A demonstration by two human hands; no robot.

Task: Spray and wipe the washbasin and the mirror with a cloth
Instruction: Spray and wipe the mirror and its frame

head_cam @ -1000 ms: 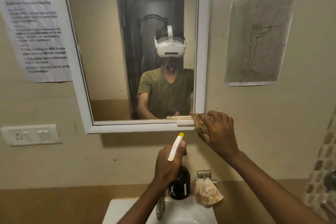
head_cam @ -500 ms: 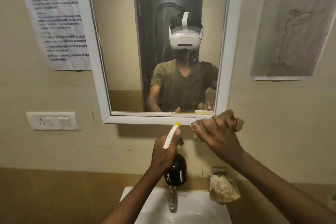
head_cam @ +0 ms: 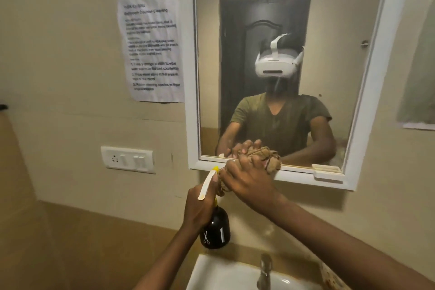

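Cloth in R hand.

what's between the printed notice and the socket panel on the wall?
Nothing: bare beige wall separates the printed notice from the socket panel below it, per the head view.

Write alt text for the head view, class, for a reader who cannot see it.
A right hand presses a cloth on the mirror's bottom frame, while the left hand grips a spray bottle above the washbasin.

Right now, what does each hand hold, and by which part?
Left hand grips the spray bottle at its neck. Right hand holds the bunched cloth.
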